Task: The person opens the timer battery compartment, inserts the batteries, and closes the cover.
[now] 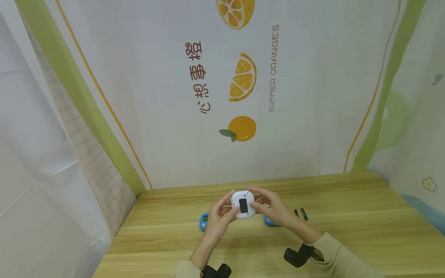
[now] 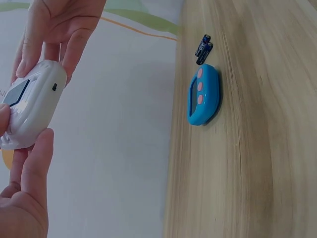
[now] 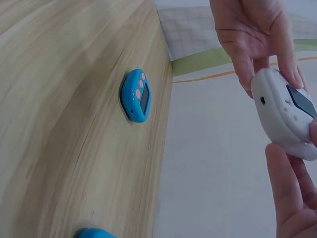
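Up above the table, both hands hold a white timer [image 1: 243, 204] by its opposite sides. Its back, with a dark rectangular panel, faces the head camera. My left hand [image 1: 219, 219] pinches the left edge, thumb on the back and fingers behind. On the other edge my right hand [image 1: 273, 208] grips it the same way. A small dark slot shows in the rounded side of the white timer [image 2: 47, 94] in the left wrist view. Its front is hidden from the head view.
Two blue timers lie on the wooden table [image 1: 167, 243]: one [image 1: 203, 222] beyond my left forearm, another [image 1: 269, 222] partly behind my right hand. Two small dark batteries [image 2: 204, 48] lie beside the latter. A white cloth printed with oranges [image 1: 242, 128] hangs behind the table.
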A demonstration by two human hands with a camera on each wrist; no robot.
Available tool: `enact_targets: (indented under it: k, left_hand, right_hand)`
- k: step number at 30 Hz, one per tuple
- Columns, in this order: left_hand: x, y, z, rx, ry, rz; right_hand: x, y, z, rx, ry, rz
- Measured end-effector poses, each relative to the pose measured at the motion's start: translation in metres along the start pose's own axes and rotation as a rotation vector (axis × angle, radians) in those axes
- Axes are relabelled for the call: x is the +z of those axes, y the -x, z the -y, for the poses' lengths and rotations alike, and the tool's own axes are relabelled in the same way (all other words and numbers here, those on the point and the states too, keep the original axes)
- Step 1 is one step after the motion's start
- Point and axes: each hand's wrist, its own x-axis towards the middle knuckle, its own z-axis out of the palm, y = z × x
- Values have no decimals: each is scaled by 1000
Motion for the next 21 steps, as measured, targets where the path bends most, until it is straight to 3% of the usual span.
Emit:
enact_targets:
  k: [3, 9, 21]
  left_hand:
    - [2, 3, -7, -11, -1, 10]
    - [2, 4, -9, -24, -5, 14]
    - [3, 5, -7, -18, -34, 6]
  right_hand:
    - [-1, 0, -1, 6, -40, 17]
    - [-2, -1, -2, 21, -88, 14]
    - [0, -2, -3, 29, -57, -42]
